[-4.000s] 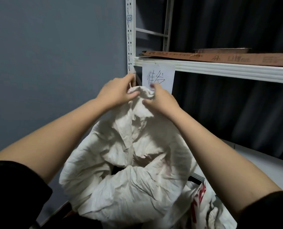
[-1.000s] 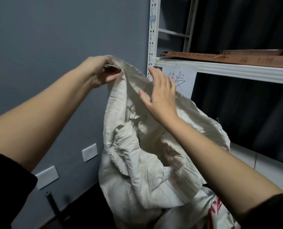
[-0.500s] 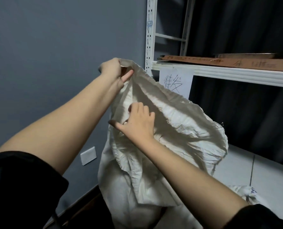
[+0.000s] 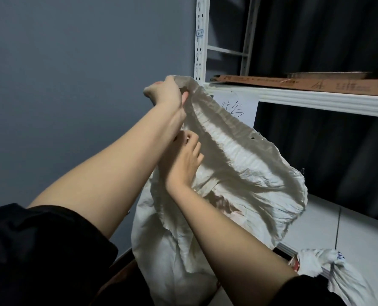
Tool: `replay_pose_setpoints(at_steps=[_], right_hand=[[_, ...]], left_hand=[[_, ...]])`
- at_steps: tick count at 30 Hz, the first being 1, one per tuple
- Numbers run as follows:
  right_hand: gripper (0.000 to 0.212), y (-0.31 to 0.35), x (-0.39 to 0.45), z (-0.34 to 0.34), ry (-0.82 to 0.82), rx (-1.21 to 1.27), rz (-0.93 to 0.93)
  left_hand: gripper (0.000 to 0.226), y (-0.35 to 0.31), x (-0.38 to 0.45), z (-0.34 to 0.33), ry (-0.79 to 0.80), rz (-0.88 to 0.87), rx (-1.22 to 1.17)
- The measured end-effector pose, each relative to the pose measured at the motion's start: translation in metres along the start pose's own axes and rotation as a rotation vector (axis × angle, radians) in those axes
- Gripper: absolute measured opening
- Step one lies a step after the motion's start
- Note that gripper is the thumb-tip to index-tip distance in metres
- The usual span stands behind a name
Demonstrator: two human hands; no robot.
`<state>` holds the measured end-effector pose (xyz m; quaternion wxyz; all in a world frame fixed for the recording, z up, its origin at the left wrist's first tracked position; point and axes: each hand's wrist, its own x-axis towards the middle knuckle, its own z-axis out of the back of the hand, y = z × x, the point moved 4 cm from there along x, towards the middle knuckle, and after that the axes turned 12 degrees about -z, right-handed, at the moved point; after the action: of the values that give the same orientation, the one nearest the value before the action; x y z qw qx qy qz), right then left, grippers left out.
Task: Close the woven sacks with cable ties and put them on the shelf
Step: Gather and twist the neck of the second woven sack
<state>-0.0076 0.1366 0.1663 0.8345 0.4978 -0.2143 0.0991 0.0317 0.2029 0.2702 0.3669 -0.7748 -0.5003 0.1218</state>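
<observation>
The left hand (image 4: 169, 93) is clamping its fingers on the rim of the crumpled white woven sack (image 4: 232, 164), hanging open before the white metal shelf (image 4: 316, 100), while the right hand (image 4: 184, 160) is pinching fabric lower down; a knotted-looking white sack (image 4: 329, 270) is lying below, so tying and shelving seemingly remain.

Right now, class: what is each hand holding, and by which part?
Both hold the woven sack: left hand grips its raised top rim; right hand pinches the rim lower down.

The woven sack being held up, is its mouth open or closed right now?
Open. The woven sack gapes, its rim loose; left hand grips one corner, right hand pinches the edge below. No cable tie visible.
</observation>
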Motion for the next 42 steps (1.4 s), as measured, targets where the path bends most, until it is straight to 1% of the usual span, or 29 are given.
replay_pose_setpoints(at_steps=[1, 3, 4, 5, 8, 9, 11, 12, 13, 15, 16, 17, 18, 19, 22, 24, 26, 27, 28, 29, 30, 32, 34, 36, 38, 39, 40, 42], right_hand=[[0.058, -0.001, -0.001, -0.003, -0.021, 0.0, 0.029], [0.02, -0.008, 0.003, -0.007, -0.014, 0.041, 0.005], [0.01, -0.012, 0.006, -0.008, 0.012, 0.075, -0.021], [0.007, -0.015, 0.009, -0.006, 0.03, 0.118, -0.024], [0.012, -0.015, 0.021, 0.015, 0.03, 0.278, 0.006], [0.014, -0.015, 0.026, 0.025, 0.045, 0.322, 0.002], [0.012, -0.014, 0.041, 0.042, 0.085, 0.357, 0.015], [0.011, -0.014, 0.049, 0.05, 0.108, 0.355, 0.023], [0.011, -0.013, 0.057, 0.057, 0.129, 0.355, 0.028], [0.011, -0.009, 0.07, 0.07, 0.147, 0.355, 0.035], [0.011, -0.007, 0.075, 0.077, 0.141, 0.347, 0.054], [0.011, -0.004, 0.08, 0.085, 0.135, 0.335, 0.084], [0.01, 0.0, 0.084, 0.092, 0.144, 0.315, 0.12], [0.01, 0.003, 0.087, 0.097, 0.176, 0.281, 0.161], [0.008, 0.008, 0.095, 0.11, 0.356, 0.185, 0.268], [0.008, 0.009, 0.097, 0.117, 0.487, 0.194, 0.323], [0.009, 0.009, 0.098, 0.123, 0.556, 0.133, 0.4], [0.009, 0.009, 0.097, 0.125, 0.562, 0.077, 0.437], [0.008, 0.009, 0.096, 0.126, 0.551, 0.028, 0.468], [0.008, 0.009, 0.096, 0.127, 0.518, -0.007, 0.494], [0.01, 0.009, 0.095, 0.128, 0.471, -0.026, 0.518], [0.015, 0.004, 0.092, 0.129, 0.36, -0.043, 0.553], [0.023, -0.007, 0.089, 0.131, 0.263, -0.001, 0.557], [0.029, -0.022, 0.082, 0.131, 0.158, -0.005, 0.597], [0.032, -0.033, 0.069, 0.128, 0.052, -0.068, 0.666], [0.033, -0.038, 0.065, 0.126, 0.013, -0.096, 0.684], [0.035, -0.042, 0.064, 0.125, -0.024, -0.123, 0.678], [0.039, -0.048, 0.069, 0.124, -0.07, -0.185, 0.563]], left_hand=[[0.032, 0.001, -0.001, -0.001, 0.001, -0.002, 0.0], [0.032, 0.001, -0.001, -0.002, 0.02, -0.011, 0.005], [0.032, 0.001, 0.0, -0.001, 0.036, -0.023, 0.016], [0.032, 0.001, 0.003, 0.001, 0.055, -0.041, 0.039], [0.027, 0.001, 0.023, 0.017, 0.093, -0.113, 0.201], [0.031, 0.0, 0.031, 0.024, 0.107, -0.122, 0.254], [0.054, 0.0, 0.04, 0.033, 0.18, -0.119, 0.331], [0.065, -0.001, 0.041, 0.035, 0.255, -0.114, 0.352], [0.068, 0.0, 0.041, 0.036, 0.342, -0.114, 0.373], [0.055, -0.001, 0.032, 0.034, 0.501, -0.154, 0.462], [0.054, 0.0, 0.027, 0.035, 0.575, -0.196, 0.555], [0.063, 0.004, 0.026, 0.036, 0.64, -0.228, 0.652], [0.073, 0.009, 0.023, 0.038, 0.694, -0.213, 0.734], [0.076, 0.016, 0.023, 0.041, 0.743, -0.181, 0.801], [0.069, 0.038, 0.027, 0.053, 0.897, -0.078, 0.95], [0.071, 0.051, 0.028, 0.066, 0.984, 0.015, 1.036], [0.076, 0.058, 0.025, 0.075, 1.072, 0.042, 1.047], [0.078, 0.064, 0.026, 0.076, 1.129, 0.048, 1.022], [0.076, 0.068, 0.025, 0.075, 1.185, 0.073, 0.976], [0.067, 0.07, 0.02, 0.072, 1.228, 0.097, 0.922], [0.053, 0.07, 0.014, 0.069, 1.259, 0.108, 0.891], [0.029, 0.07, 0.007, 0.066, 1.252, 0.063, 0.9], [0.016, 0.071, 0.007, 0.068, 1.174, -0.031, 0.958], [0.016, 0.068, 0.011, 0.067, 1.012, -0.128, 0.947], [0.014, 0.061, 0.022, 0.065, 0.755, -0.23, 0.879], [0.012, 0.057, 0.028, 0.065, 0.637, -0.252, 0.817], [0.011, 0.053, 0.032, 0.066, 0.544, -0.252, 0.745], [0.012, 0.047, 0.04, 0.071, 0.434, -0.24, 0.639]])
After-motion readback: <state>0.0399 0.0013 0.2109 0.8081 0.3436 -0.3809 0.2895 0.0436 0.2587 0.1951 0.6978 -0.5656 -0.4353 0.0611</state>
